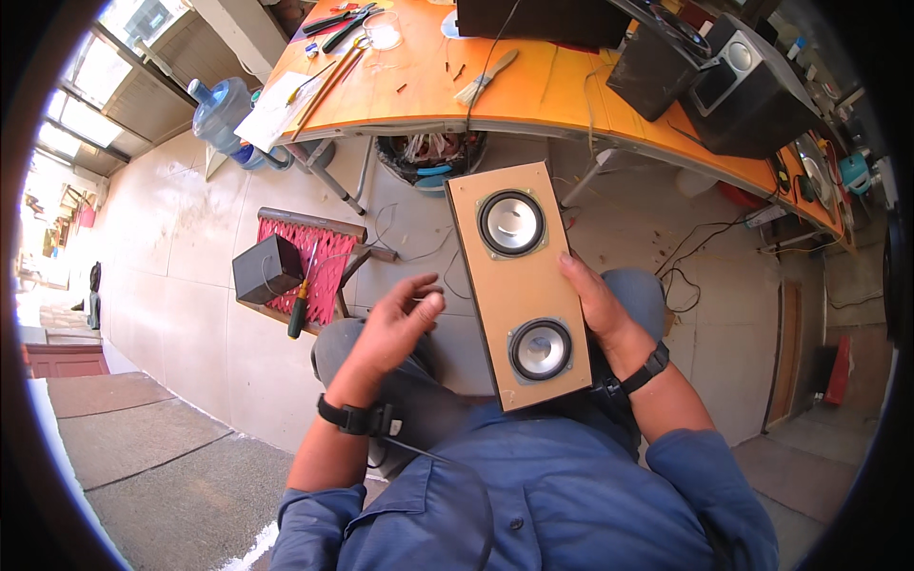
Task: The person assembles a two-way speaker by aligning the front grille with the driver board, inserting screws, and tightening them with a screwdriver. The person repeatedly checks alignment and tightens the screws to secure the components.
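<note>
A long speaker box with a light-brown front panel (527, 285) stands tilted over my lap, its two round silver-coned drivers, an upper one (512, 223) and a lower one (540, 349), facing up. My right hand (596, 296) grips its right edge, thumb on the front, other fingers hidden behind. To the left of the box my left hand (407, 317) hangs in the air, fingers partly curled and holding nothing. Beyond it, a black box (268, 269) and a screwdriver with a green and yellow handle (298, 310) lie on a folding stool with red webbing (332, 260).
An orange-topped workbench (421, 86) crosses the front, bearing a paintbrush (485, 78), pliers (346, 28), a clear cup (383, 32) and black speakers (750, 86). Beneath it sits a black tub (428, 160). A water bottle (223, 118) stands at left. Cables (685, 260) trail on the floor.
</note>
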